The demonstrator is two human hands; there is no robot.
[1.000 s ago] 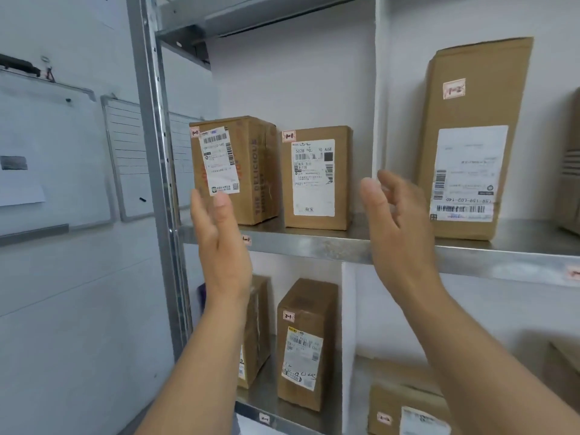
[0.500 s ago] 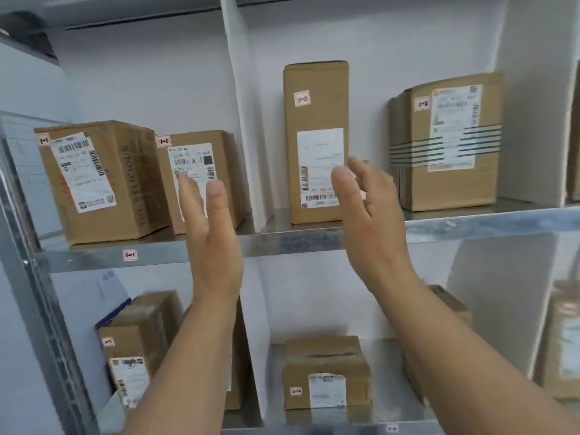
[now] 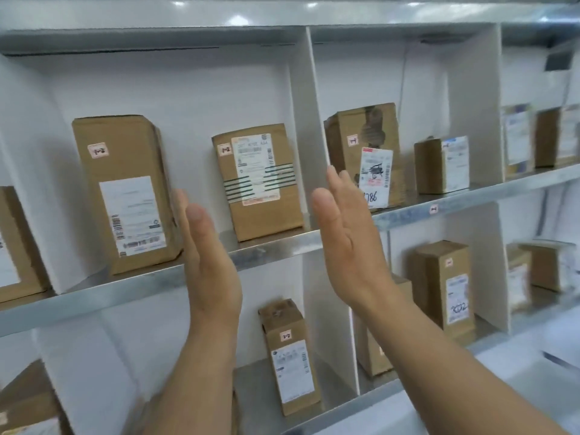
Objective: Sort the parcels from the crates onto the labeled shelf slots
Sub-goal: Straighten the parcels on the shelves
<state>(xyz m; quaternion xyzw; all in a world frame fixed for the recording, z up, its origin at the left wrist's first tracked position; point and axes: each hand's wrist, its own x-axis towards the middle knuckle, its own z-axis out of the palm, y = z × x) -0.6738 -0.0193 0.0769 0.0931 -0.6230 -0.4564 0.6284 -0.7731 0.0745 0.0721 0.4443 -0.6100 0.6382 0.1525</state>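
My left hand [image 3: 207,262] and my right hand [image 3: 345,237] are raised in front of the shelf, palms facing each other, fingers straight, both empty. Behind them, in one upper slot, stand a tall brown parcel [image 3: 125,193] and a parcel with green stripes [image 3: 259,180]. Right of the white divider [image 3: 309,127] a worn parcel marked 786 [image 3: 367,152] and a small box [image 3: 441,164] share the neighbouring slot. On the shelf below stand a narrow parcel [image 3: 288,356] and another tall one [image 3: 444,281]. No crate is in view.
The metal shelf edge [image 3: 276,249] runs across at hand height, with a small pink slot label [image 3: 433,209] on it. More parcels fill the far-right slots [image 3: 533,136] and the far-left slot [image 3: 15,243]. A metal top shelf [image 3: 282,14] runs overhead.
The view has swung right along the shelf, from the left-end slots to the middle ones. Both hands stay raised and empty, a little closer to the shelf.
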